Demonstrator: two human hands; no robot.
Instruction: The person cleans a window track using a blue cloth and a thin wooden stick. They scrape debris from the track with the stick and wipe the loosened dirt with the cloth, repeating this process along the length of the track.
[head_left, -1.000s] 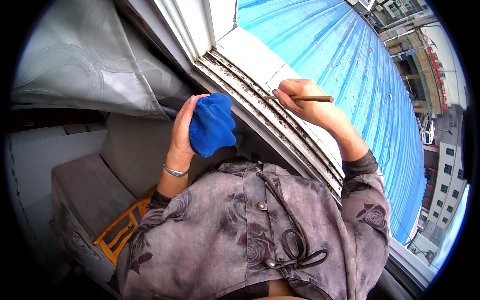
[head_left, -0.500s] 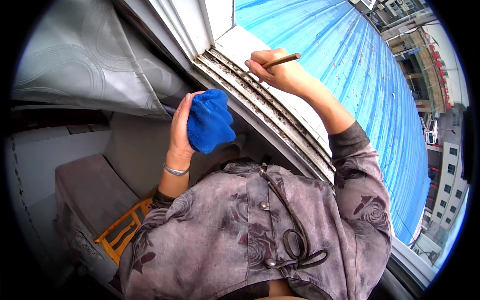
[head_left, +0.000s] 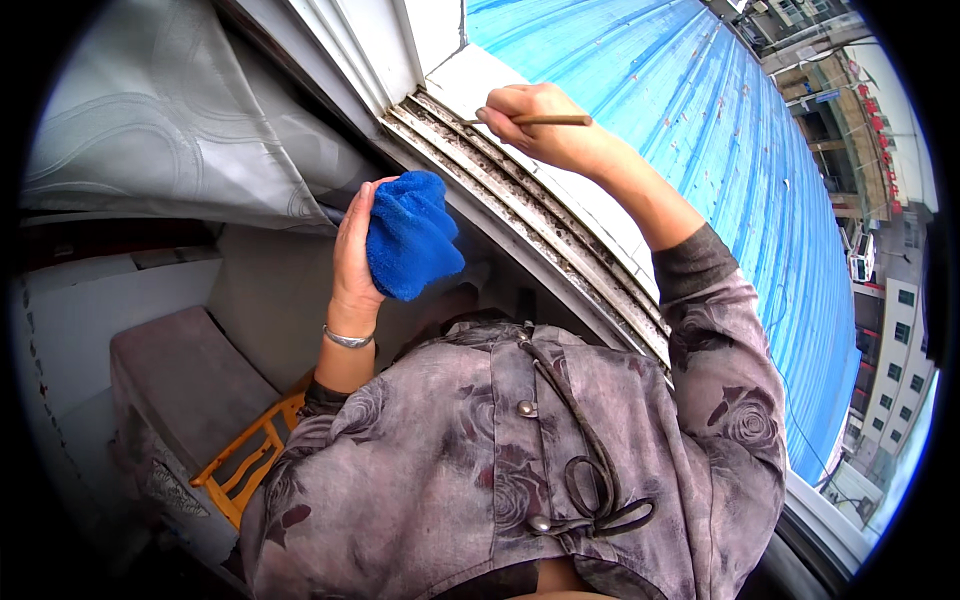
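My right hand (head_left: 535, 125) is closed around a slim brown stick (head_left: 555, 120), its thicker end sticking out to the right. The thin tip points left, over the upper part of the window track (head_left: 500, 170); whether it touches the track I cannot tell. Dark grit and dirt lie in the track's grooves. In my left hand (head_left: 352, 250) is a bunched blue cloth (head_left: 412, 235), held up on the room side of the frame, apart from the track. The cloth hides most of that hand's fingers.
A grey patterned curtain (head_left: 170, 120) hangs at the upper left, beside the white window frame (head_left: 365, 50). Below it stand a covered piece of furniture (head_left: 185, 375) and an orange wooden chair (head_left: 250, 465). Outside lies a blue corrugated roof (head_left: 690, 150), with buildings (head_left: 895, 350) beyond.
My right hand has shifted slightly up and left, and the stick has turned nearly level. My left hand and the cloth have moved a little up and left.
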